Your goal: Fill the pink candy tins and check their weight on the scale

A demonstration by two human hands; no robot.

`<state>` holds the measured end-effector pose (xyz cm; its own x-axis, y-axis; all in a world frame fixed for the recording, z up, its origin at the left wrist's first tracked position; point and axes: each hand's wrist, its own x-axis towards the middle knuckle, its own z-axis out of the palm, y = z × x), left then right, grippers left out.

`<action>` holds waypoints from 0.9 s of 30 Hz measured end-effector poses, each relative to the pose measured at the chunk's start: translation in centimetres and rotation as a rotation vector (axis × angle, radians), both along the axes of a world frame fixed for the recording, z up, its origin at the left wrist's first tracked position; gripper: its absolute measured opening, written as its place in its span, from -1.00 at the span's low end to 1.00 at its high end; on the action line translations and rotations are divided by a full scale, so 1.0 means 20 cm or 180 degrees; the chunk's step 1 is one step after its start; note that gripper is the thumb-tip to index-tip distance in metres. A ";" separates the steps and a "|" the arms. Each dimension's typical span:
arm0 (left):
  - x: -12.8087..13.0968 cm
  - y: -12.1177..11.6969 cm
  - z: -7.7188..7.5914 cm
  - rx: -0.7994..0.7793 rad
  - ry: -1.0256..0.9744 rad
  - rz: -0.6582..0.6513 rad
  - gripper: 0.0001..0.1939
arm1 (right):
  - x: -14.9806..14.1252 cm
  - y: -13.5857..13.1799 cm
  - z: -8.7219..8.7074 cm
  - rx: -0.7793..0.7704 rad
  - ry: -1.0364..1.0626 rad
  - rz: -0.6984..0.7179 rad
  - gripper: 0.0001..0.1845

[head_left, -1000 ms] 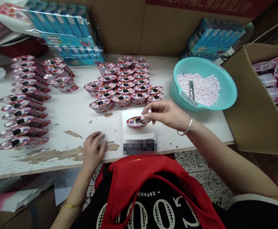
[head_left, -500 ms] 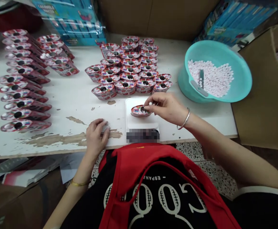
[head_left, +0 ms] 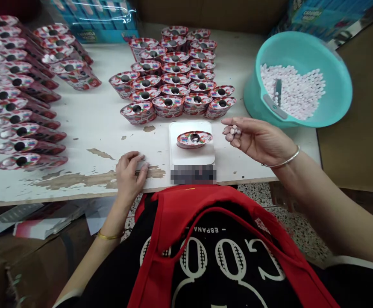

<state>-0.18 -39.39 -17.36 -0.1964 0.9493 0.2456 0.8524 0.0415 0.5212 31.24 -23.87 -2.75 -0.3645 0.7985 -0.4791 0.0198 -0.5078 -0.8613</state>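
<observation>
Chipped white desk (head_left: 86, 128) carries rows of red strawberry-print oval tins (head_left: 21, 161) at far left. Left hand (head_left: 129, 177) rests on it, its grip loosely curled around nothing. Just beside, one tin (head_left: 194, 139) sits on a white pad (head_left: 189, 158); the right hand's (head_left: 259, 139) narrow grip pinches small pink tablets (head_left: 234, 131), near a teal bowl (head_left: 253, 98) heaped with more.

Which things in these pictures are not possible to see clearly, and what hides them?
Head view only:
Number of small pale pink tablets in the right hand: the fingers cover them.
Front of the white flat platform: a pixelated blur patch hides it.
Inside of the oval red-and-white container: its dark round hole is too small.
Blue plastic-wrapped cartons: the top edge cuts them off.
</observation>
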 end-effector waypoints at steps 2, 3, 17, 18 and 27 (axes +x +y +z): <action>0.00 -0.01 0.00 0.0001 0.0018 0.0001 -0.70 | 0.00 -0.01 0.00 0.0037 0.0016 0.0065 -0.85; 0.00 -0.01 0.00 -0.0002 0.0023 0.0002 -0.70 | -0.01 -0.02 0.00 0.0083 0.0008 0.0120 -0.85; 0.46 0.42 0.41 0.0521 0.0169 -0.1614 -0.45 | -0.03 -0.14 -0.09 -0.0246 0.0205 -0.0630 -0.62; 0.46 0.46 0.44 0.0366 0.0165 -0.1775 -0.56 | -0.02 -0.15 -0.09 -0.0351 0.0174 -0.0726 -0.62; -0.38 0.98 0.61 0.0882 0.0398 0.0027 -0.65 | 0.08 -0.25 -0.20 -0.0943 0.0075 -0.1678 -0.42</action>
<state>-7.75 -19.73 -5.15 -0.1558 0.8413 0.5177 0.9110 -0.0802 0.4045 32.82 -28.85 -6.69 0.0308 0.7083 -0.7052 -0.3171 -0.6622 -0.6789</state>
